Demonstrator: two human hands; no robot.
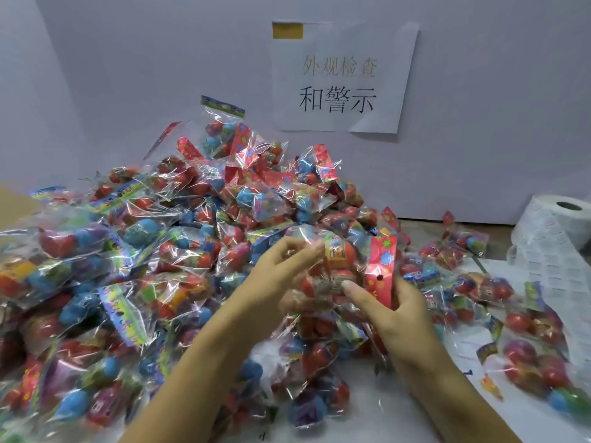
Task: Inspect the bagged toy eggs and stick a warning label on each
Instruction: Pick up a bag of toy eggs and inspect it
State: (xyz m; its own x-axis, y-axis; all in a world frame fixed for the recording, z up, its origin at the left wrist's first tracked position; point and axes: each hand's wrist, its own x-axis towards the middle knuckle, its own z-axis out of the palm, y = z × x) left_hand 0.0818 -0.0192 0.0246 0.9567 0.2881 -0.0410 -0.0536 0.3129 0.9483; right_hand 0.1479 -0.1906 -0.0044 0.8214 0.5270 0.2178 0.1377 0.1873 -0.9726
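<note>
Both hands, left hand (281,276) and right hand (396,310), are gripping one crinkly bag (348,266), so I'm guessing the label (334,286) is risking wrinkling.

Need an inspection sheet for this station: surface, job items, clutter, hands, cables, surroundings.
Surface: white table, mostly covered.
Job's things: large pile of bagged toy eggs at left and centre; held bag with a red header, raised in front of the pile; label roll at right, its strip trailing down toward the near edge.
Clutter: loose bags scattered at right, some lying on the strip.
Hands: left hand pinches the held bag's film; right hand grips it from below, thumb on the front.
Cables: nothing seen.
Surroundings: pale wall with a taped paper sign; something brown at the left edge, cannot tell what.
</note>
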